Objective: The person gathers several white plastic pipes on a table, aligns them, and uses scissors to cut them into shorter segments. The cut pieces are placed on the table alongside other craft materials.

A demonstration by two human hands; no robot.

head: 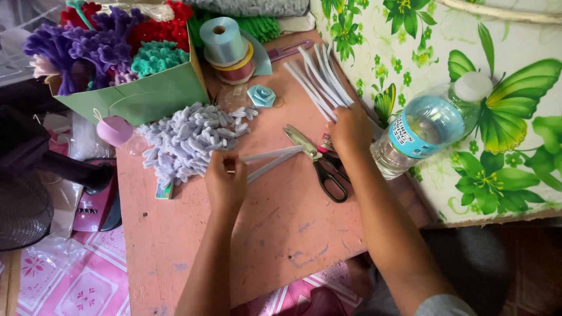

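Pink and scuffed, the low wooden table carries the work, with a butterfly-printed green cloth alongside; the left hand pinches the near ends of two white pipe cleaners that stretch rightward toward the scissors; the right hand clasps a fanned bundle of white pipe cleaners pointing away. Between and left of the hands lies a heap of curled white pieces; a plastic water bottle lies just beside the right hand, and a green paper bag holds coloured chenille flowers.
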